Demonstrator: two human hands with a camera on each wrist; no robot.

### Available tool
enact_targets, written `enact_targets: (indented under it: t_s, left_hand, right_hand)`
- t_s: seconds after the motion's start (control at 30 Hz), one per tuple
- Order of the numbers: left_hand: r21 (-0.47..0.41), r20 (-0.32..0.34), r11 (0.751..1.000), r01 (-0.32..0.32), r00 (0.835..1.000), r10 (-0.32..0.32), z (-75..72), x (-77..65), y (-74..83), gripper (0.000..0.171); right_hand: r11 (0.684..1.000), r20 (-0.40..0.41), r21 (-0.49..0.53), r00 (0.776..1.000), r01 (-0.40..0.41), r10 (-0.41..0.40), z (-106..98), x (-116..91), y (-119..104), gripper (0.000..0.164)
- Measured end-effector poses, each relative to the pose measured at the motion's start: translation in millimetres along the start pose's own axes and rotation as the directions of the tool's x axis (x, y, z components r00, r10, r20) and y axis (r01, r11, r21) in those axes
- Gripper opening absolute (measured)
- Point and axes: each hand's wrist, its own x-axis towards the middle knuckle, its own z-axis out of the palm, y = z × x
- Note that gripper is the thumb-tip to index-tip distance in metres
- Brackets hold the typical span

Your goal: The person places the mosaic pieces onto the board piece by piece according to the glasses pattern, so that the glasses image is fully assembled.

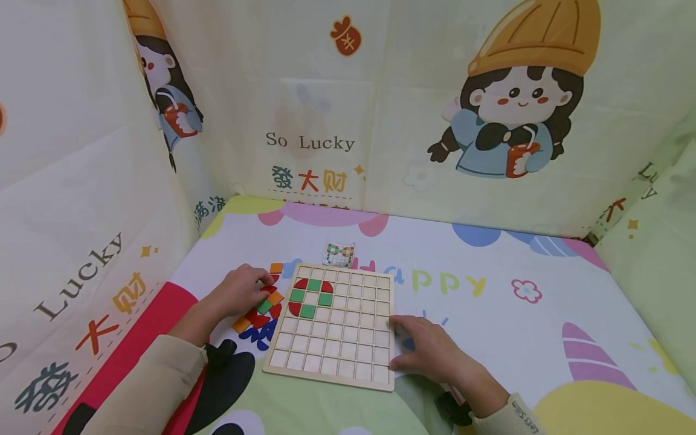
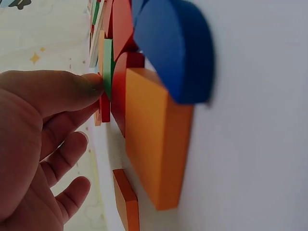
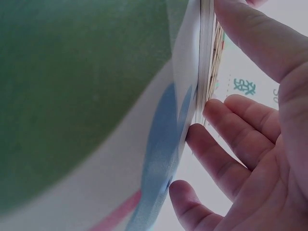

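Observation:
A pale wooden grid board (image 1: 328, 364) lies flat with several red and green tiles set in its upper left squares, among them a green tile (image 1: 307, 312). Left of it, my left hand (image 1: 244, 290) reaches into a loose pile of tiles. Its thumb and index finger pinch at a red tile (image 2: 105, 110), partly hidden by the thumb, while the other fingers hang loosely bent. At the board's right edge is my right hand (image 1: 429, 347), thumb and forefinger spread apart along the rim, palm empty. Its other fingers (image 3: 216, 154) extend beside the board's side.
Orange tiles (image 2: 149, 139) and blue rounded pieces (image 2: 175, 53) lie close below the left hand. A small printed pattern card (image 1: 339, 254) sits just beyond the board's far edge. Cartoon-printed cloth (image 1: 402, 121) hangs upright at the back and sides of the patterned tabletop.

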Motion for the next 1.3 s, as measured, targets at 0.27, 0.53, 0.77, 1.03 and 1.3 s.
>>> enact_targets:
  t_s: [0.27,0.53,0.77,1.03,1.3]
  left_hand:
    - [-0.012,-0.007,1.000,0.022,1.000,-0.022,-0.2,-0.7,-0.9,0.027]
    - [-0.010,-0.026,0.999,0.040,0.999,-0.040,-2.3,-3.2,-2.8,0.027]
    - [0.070,-0.079,0.995,0.065,0.995,-0.059,-6.2,-4.1,-5.2,0.039]
    - [0.033,-0.087,0.995,0.090,0.992,-0.087,-4.0,-4.4,-0.4,0.040]
    - [0.044,-0.069,0.995,0.094,0.993,-0.091,-0.9,-0.8,2.8,0.038]
  right_hand:
    - [1.000,0.002,-0.002,1.000,-0.005,0.005,0.4,0.1,-0.2,0.077]
    - [1.000,0.007,0.011,1.000,-0.020,0.020,0.3,-1.0,-1.3,0.078]
    - [1.000,0.005,0.010,1.000,-0.021,0.021,1.9,-0.5,-0.8,0.076]
    - [1.000,-0.003,-0.004,1.000,-0.002,0.002,1.7,-0.8,0.0,0.077]
    - [1.000,-0.006,-0.010,1.000,0.012,-0.012,0.6,-0.7,-0.2,0.077]
